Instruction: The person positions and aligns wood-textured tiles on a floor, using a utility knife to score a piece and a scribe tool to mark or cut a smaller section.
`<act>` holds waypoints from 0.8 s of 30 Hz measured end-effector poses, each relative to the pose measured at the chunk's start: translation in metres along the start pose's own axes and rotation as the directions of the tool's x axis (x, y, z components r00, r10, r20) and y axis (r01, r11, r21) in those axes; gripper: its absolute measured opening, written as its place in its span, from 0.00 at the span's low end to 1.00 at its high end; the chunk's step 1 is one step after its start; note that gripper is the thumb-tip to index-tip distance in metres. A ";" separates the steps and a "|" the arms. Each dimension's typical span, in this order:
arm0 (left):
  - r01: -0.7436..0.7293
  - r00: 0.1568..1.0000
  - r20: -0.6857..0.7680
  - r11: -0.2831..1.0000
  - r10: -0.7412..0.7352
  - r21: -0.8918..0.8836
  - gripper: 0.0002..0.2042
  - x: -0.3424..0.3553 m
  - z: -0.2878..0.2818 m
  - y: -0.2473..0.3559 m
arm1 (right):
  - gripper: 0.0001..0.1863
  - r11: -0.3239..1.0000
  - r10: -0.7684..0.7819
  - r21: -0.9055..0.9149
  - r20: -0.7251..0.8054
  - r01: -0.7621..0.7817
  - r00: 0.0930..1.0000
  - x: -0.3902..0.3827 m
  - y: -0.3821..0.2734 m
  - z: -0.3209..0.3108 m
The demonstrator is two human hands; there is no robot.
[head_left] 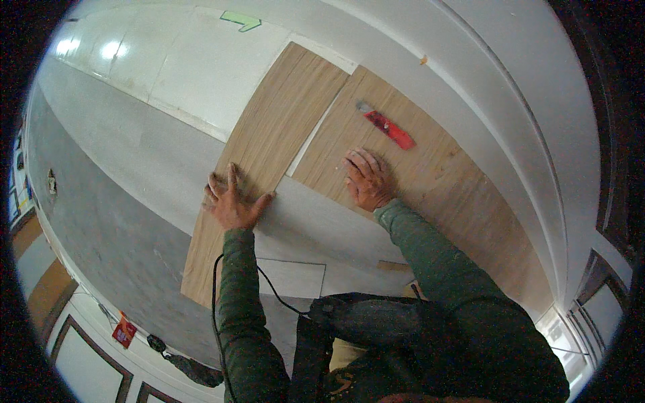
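Observation:
My left hand (235, 201) lies spread on a narrow wood-look plank (275, 101), its thumb near the plank's right edge. My right hand (368, 178) rests on a second wood-look plank (457, 215) to the right, fingers slightly bent on its surface and holding nothing. Between the two planks a thin white gap shows along the upper part. A red utility knife (391, 129) lies on the right plank, just above my right hand. Under the planks are white and grey surfaces, partly covered by them.
A green arrow marker (240, 21) is on the white surface (188, 67) at the top. A white ledge (497, 80) curves along the right. A black cord runs by my left forearm. A red packet (125, 329) and dark items (191, 367) sit near panelled white woodwork at lower left.

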State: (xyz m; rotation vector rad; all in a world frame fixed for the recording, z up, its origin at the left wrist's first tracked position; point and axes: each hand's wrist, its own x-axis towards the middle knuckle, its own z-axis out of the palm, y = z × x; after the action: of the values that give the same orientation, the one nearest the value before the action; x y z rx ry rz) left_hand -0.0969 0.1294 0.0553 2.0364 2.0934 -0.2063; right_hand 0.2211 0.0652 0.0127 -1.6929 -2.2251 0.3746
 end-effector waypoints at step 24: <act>0.064 0.996 0.063 0.996 -0.060 -0.062 0.55 0.005 0.001 0.036 | 0.25 0.998 -0.011 0.054 -0.014 0.012 1.000 0.006 0.001 0.000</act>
State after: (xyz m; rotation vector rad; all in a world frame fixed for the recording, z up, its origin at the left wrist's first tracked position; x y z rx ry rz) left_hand -0.0611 0.1354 0.0546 1.9062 2.1003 -0.2065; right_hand 0.2199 0.0712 0.0126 -1.6494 -2.1941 0.4145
